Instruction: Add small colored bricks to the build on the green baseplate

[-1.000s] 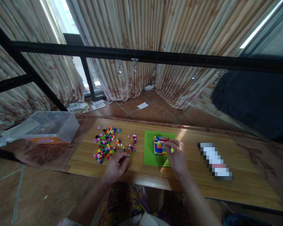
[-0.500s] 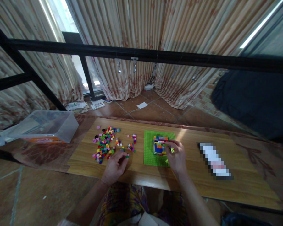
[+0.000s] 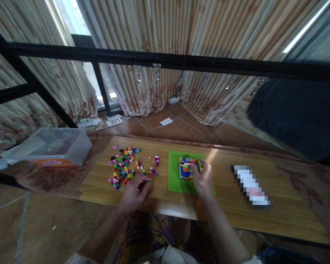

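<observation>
A small block model of colourful toy bricks (image 3: 185, 171), with blue, orange, red and white showing, sits on a green baseplate (image 3: 173, 183). My right hand (image 3: 203, 178) is curled over the model's right side, thumb on top and fingers along the far right edge. That side is partly covered by the hand. Lower left, my left hand (image 3: 134, 192) rests at the table with thumb and forefinger pinching a small green brick (image 3: 149, 180). Just beyond it lies a loose pile of mixed bricks (image 3: 123, 167), and a short row of joined or touching bricks (image 3: 156, 161) is set apart from it.
The wooden table (image 3: 165, 205) carries all of this. A clear plastic box (image 3: 77, 146) with an orange label stands at the left. On the right lies a pixelated dark-edged object (image 3: 251, 186). A black metal rail (image 3: 165, 58) crosses in front of striped curtains (image 3: 159, 29).
My right hand has shifted slightly toward the far right edge of the model, its fingers drawn back from across the top. My left hand has stayed in place with its small green brick.
</observation>
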A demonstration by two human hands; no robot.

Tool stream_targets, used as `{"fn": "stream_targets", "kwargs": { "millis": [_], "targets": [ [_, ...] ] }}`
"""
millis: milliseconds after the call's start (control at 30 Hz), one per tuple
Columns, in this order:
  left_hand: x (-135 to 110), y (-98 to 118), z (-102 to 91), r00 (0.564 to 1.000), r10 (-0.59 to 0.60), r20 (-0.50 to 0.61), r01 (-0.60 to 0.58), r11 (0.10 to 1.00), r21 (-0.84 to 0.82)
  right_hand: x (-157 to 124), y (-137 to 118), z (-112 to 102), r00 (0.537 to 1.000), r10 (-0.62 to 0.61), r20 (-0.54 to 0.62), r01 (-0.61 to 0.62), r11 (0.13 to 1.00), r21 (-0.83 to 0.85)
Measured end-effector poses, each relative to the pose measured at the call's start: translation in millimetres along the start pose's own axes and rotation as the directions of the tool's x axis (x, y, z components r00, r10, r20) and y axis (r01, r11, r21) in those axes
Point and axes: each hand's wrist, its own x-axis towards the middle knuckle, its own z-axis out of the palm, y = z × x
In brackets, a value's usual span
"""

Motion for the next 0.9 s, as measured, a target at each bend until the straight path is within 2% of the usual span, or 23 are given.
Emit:
{"fn": "stream_targets", "kwargs": {
  "millis": [233,533,633,733,800,900],
  "targets": [
    [-2,-2,1.6,1.000,-0.014,0.008,0.014,1.000,-0.018,-2,4,8,0.995,0.102,0.010,-0.103,0.989,0.107],
    [-2,-1,1.9,1.000,0.001,-0.001,-0.001,1.000,-0.011,-5,-3,4,0.991,0.119,0.063,-0.127,0.982,0.137],
    [-3,0,2.0,1.000,0.001,-0.007,-0.001,1.000,-0.002,-7,-9,-6,0.998,0.065,0.010,-0.065,0.993,0.100],
    [-4,1,2.3,1.000,0.004,-0.010,-0.004,1.000,-0.011,-15,-21,-18,0.995,-0.070,-0.069,0.071,0.997,0.021],
    [-5,1,2.7,1.000,-0.002,-0.013,0.002,1.000,-0.018,-29,-33,-23,0.989,-0.147,-0.023,0.148,0.988,0.047],
    [-5,1,3.7,1.000,-0.012,-0.024,0.012,1.000,-0.015,-62,-47,-18,0.963,-0.211,0.166,0.180,0.967,0.179]
  ]
}}
